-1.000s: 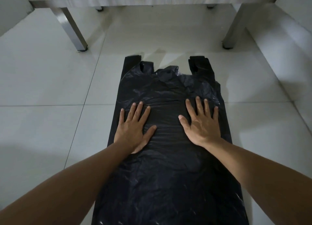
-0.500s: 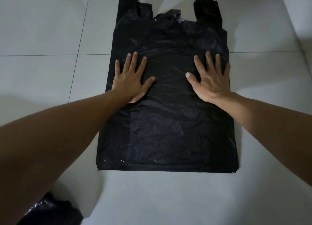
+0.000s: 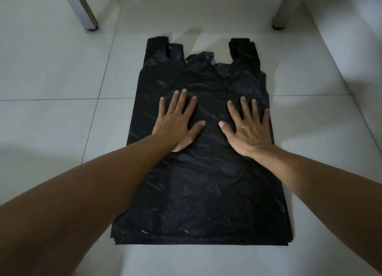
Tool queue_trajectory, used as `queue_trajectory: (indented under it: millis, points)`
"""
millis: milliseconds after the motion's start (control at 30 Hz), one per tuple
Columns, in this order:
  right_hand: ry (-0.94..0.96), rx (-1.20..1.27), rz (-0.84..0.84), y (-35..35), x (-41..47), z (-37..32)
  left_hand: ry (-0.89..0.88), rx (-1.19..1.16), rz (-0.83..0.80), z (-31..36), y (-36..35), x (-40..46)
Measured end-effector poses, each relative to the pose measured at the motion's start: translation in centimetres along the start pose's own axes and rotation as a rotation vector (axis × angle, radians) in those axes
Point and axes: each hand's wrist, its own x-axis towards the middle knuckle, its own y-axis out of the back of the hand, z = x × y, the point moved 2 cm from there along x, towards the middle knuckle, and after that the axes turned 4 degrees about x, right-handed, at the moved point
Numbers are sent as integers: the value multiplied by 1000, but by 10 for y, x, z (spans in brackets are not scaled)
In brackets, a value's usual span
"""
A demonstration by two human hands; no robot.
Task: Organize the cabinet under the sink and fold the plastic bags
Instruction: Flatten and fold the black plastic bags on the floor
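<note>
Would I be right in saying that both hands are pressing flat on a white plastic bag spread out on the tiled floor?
Not quite: the plastic bag is black, not white, as the head view shows. Left hand and right hand do press flat on it, on the tiled floor.

Black plastic on pale tile

The plastic bag (image 3: 206, 182) was solid black all over, handles included, with no print; only thin whitish glints and grey sheen marked its creases. The floor tiles (image 3: 51, 79) under it were a plain light grey-white, unpatterned, divided by thin darker grey grout lines, and shaded to a duller grey in the near corners. The two table legs (image 3: 82, 8) at the top were a brushed silver-grey with dark feet. The wall (image 3: 351, 27) on the right was the same plain pale grey-white as the floor.
</note>
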Motion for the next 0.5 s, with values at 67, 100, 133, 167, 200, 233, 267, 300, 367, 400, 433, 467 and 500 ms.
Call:
queue_trajectory:
  millis: [67,100,133,167,200,233,267,300,367,400,433,467,500]
  points:
    - [-4,-5,13,-1,-1,0,-46,-12,-6,17,1,13]
    - [-4,-9,18,-2,-1,0,-55,-18,-12,23,1,20]
    - [-5,-12,21,-2,-1,0,-53,-22,-23,27,0,26]
    - [-4,-11,20,-3,-1,-1,-41,-26,-41,29,-1,31]
    - [-4,-7,18,-2,-2,-1,-25,-29,-62,29,-3,35]
    - [-5,5,21,-1,-2,-1,-10,-25,-79,28,-6,38]
    - [-2,21,35,2,-1,-1,0,-10,-85,27,-8,39]
    - [7,37,55,6,2,-1,6,8,-79,27,-11,38]
    - [43,60,89,13,16,2,11,24,-54,26,-15,38]
    - [53,72,93,15,27,5,10,25,-48,26,-16,38]
    - [43,85,83,17,39,11,10,25,-43,26,-16,38]
    - [12,90,61,19,53,21,10,25,-39,26,-16,38]
    - [-37,84,28,21,66,32,10,25,-35,26,-16,38]
